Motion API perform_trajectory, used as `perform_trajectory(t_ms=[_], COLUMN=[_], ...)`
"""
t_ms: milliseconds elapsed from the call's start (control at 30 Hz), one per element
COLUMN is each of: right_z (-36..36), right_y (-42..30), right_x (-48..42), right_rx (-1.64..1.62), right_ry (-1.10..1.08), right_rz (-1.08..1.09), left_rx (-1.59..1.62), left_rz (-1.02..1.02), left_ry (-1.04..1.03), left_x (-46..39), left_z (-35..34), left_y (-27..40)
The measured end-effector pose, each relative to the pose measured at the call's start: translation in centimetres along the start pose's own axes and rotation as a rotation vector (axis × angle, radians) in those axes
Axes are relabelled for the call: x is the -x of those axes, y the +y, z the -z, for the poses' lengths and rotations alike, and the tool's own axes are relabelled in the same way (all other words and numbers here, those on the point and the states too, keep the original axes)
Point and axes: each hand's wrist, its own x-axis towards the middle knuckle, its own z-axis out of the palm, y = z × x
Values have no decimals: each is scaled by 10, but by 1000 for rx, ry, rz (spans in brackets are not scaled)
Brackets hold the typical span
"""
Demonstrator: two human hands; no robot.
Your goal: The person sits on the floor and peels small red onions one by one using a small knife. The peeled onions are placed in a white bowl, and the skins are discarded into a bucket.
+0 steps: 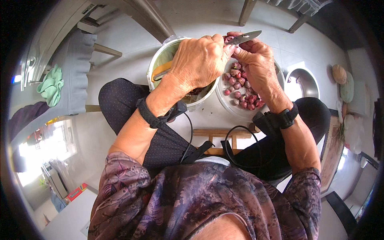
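Observation:
My left hand (201, 61) is closed around the handle of a small knife (252, 35), whose blade points up to the right. The fingers of my right hand (255, 57) are bent around a small red onion or shallot (228, 39) close to the blade; much of it is hidden by the fingers. Below my right hand, several small red onions (237, 85) lie in a pale round basin (221, 100). A light-coloured bucket (149, 67) stands under my left hand and wrist, with an orange-yellow object (161, 70) and dark scraps inside, partly hidden.
Right of the onion basin stands a shiny metal bowl (310, 81). A low wooden stool or rack (222, 133) is between my legs. Dark cables hang near my wrists. Wooden furniture legs (247, 13) rise beyond; gourds (346, 87) lie at far right, a green cloth (51, 86) at left.

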Motion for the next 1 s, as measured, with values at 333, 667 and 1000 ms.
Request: perform_trajectory(t_ms=[333, 667, 1000], right_z=[-4, -1, 2], right_y=[6, 4, -4], right_x=[0, 0, 1], right_rx=[70, -92, -124], right_ry=[10, -59, -97], right_rz=[-21, -41, -87], left_rx=[59, 722, 1262], left_rz=[202, 130, 698], left_ry=[-28, -112, -361], left_x=[1, -1, -3], left_z=[-7, -1, 20], left_y=[10, -12, -9])
